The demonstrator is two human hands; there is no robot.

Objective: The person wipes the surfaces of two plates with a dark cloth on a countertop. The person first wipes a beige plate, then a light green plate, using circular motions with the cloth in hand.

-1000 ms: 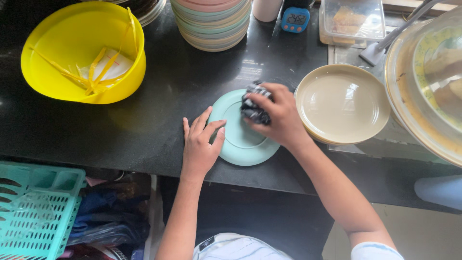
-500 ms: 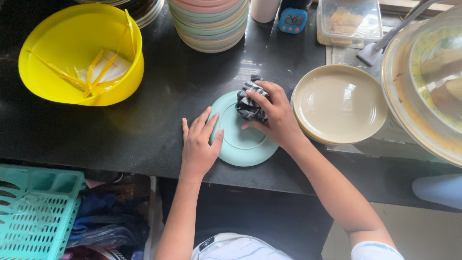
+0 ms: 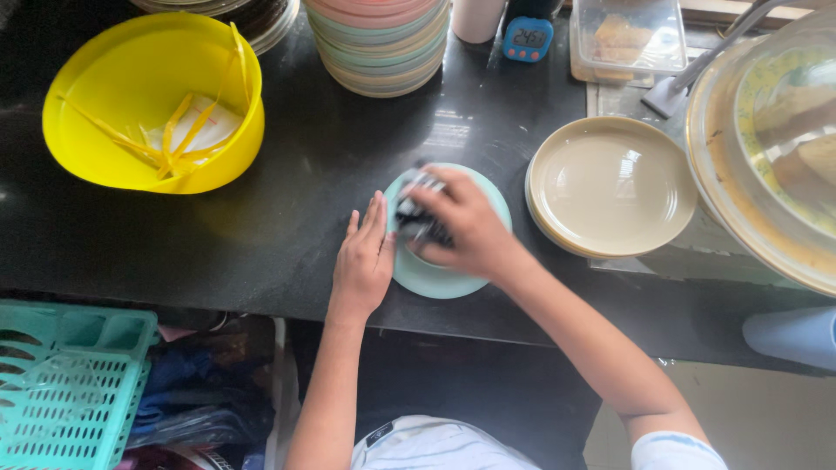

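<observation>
— Head view, middle first? Pale green plate (image 3: 435, 277) flat on the dark surface (image 3: 287, 174), near its front edge. Right hand (image 3: 466, 228) curled shut around a dark crumpled cloth (image 3: 416, 218), pressed down on the plate's inner face. Left hand (image 3: 363, 261) spread flat, fingers straight, holding nothing, palm on the surface and fingertips touching the plate's left rim.

— And around it? Beige plate (image 3: 610, 187) just beside on the right, apart from the green one. Yellow bowl (image 3: 131, 96) with strips and paper inside, well off to the left. Stack of pastel plates (image 3: 379, 48) at the back, small blue timer (image 3: 528, 38) and a clear tub (image 3: 627, 35) behind. Large covered dish (image 3: 775, 148) at far right, teal basket (image 3: 65, 383) below the surface's edge.

— Any advice for wiping well? Probably best to keep the flat hand braced against the rim so nothing slides toward the edge. Better to work the cloth in circles from centre to rim, with even pressure, cloth bunched tight. Worth minding the beige plate close by when the elbow swings.
</observation>
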